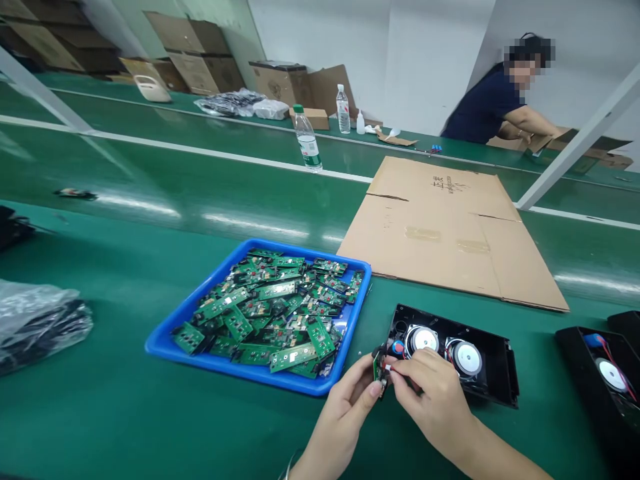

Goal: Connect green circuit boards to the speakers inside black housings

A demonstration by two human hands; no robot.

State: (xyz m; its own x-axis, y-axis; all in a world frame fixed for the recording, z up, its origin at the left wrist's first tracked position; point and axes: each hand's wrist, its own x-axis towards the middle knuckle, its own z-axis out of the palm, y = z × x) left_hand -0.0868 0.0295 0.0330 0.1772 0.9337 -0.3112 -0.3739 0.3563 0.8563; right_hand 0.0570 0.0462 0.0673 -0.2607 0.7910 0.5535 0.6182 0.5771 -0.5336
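My left hand (346,401) grips a small green circuit board (379,369), held on edge between thumb and fingers. Against the board's component side, my right hand (434,393) pinches a small white connector plug (388,367) with red wire by it. Whether the plug is seated in its socket I cannot tell. Just behind my hands lies an open black speaker housing (493,380) with two round silver-backed speakers (468,358) and a blue part inside. To the left, a blue tray (210,365) holds a heap of similar circuit boards (277,290).
A flattened cardboard sheet (440,233) lies beyond the housing. More black housings (590,373) stand at the right edge, a plastic-wrapped bundle (40,327) at the left. A water bottle (307,143) stands behind the tray. Across the bench, a person (493,107) handles a carton.
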